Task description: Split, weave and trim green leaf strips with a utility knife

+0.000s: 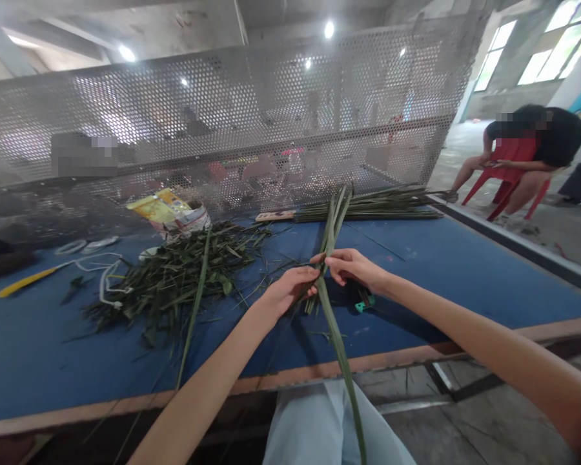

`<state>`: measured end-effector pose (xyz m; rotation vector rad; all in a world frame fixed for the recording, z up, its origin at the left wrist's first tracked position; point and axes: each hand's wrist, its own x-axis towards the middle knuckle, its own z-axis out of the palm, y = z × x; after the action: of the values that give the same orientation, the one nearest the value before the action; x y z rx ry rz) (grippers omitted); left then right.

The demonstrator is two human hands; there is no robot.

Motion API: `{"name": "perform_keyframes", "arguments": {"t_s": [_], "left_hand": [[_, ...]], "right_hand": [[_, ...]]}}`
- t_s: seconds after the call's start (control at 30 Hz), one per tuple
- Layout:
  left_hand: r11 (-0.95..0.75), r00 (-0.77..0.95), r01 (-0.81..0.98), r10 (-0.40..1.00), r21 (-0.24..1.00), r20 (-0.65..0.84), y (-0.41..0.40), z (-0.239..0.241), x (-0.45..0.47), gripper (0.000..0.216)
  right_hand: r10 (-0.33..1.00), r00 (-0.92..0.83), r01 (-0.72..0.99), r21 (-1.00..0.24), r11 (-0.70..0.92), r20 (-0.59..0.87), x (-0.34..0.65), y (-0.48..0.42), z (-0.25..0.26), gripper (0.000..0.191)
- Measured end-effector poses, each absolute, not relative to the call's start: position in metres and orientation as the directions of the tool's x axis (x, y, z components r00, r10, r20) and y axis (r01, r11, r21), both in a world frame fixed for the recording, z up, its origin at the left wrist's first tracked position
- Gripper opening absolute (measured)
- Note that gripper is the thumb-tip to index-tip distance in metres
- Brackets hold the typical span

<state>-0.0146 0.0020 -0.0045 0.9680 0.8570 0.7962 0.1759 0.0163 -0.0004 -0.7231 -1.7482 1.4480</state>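
No words, numbers or brand names can be read clearly here. The yellow printed packet (159, 209) lying on the tabletop (39, 361) carries dark lettering and colored printing, too blurred and creased to make out. The small tan strip (275, 216) beside the bundle of long leaves (368, 208) shows dark marks, also too small to read.

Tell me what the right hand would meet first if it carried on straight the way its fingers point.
The green leaf strips, which its fingertips touch now. Just beyond them in that line lies the left hand, though depth is hard to judge here. The right hand points toward both.
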Motion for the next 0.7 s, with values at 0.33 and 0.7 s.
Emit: {"name": "perform_keyframes", "arguments": {"t_s": [0.33,0.7], "left_hand": [[0.163,0.297,-0.021,0.943,0.986,-0.15,-0.003,-0.004,-0.008,0.028],[0.177,0.249,-0.071,0.956,0.982,-0.154,-0.005,0.004,-0.008,0.027]], "right_hand": [[0.941,-0.25,0.078,-0.964,0.255,0.229,0.18,0.029,-0.005,0.041],[0.97,-0.243,-0.459,-0.881,-0.112,0.003,0.192,0.045,-0.003,0.019]]}}
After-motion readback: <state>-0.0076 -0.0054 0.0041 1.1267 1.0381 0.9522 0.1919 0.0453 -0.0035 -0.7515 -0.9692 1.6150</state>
